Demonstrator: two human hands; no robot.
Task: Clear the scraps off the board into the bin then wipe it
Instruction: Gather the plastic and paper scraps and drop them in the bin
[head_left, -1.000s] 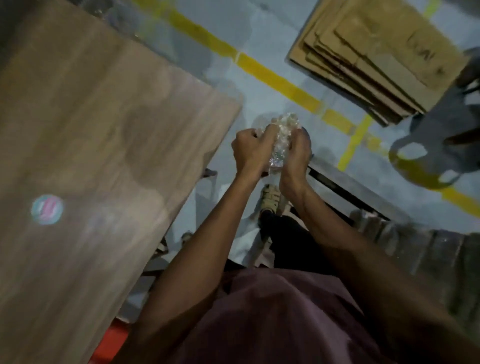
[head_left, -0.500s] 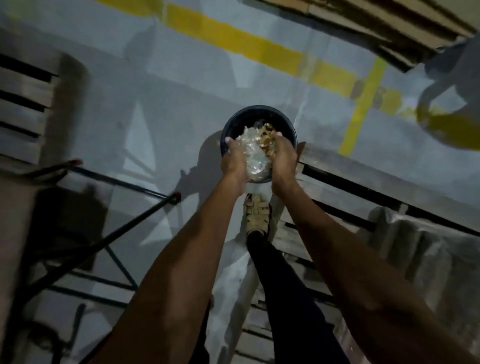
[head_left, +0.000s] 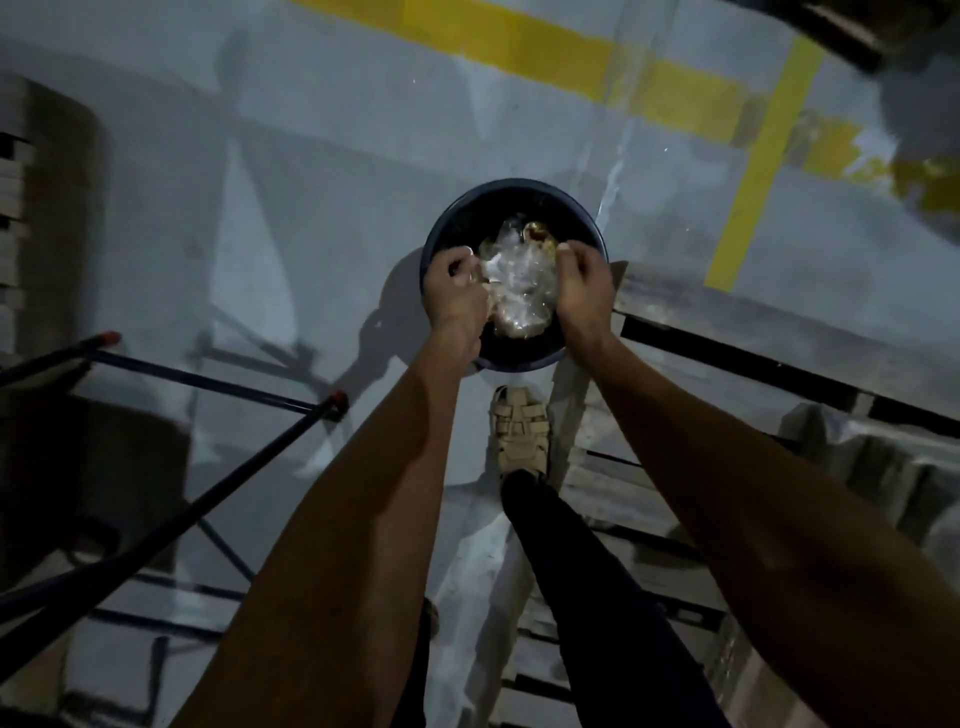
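Observation:
A round dark bin (head_left: 592, 223) stands on the grey floor in front of me. Directly over its opening, a crumpled wad of clear plastic scraps (head_left: 517, 283) with some brownish bits hangs between my hands. My left hand (head_left: 454, 293) pinches the wad's left edge with curled fingers. On the opposite edge, my right hand (head_left: 582, 291) holds it with curled fingers too. The board is out of view.
My sandalled foot (head_left: 521, 431) stands just behind the bin. Dark metal table legs with red tips (head_left: 291, 421) cross the floor at left. A wooden pallet (head_left: 727, 332) lies at right. Yellow floor tape (head_left: 753, 171) runs beyond the bin.
The view swung from the wooden board down to the floor. Both hands carried the plastic wad over the bin, lowered it toward the opening and moved slightly apart.

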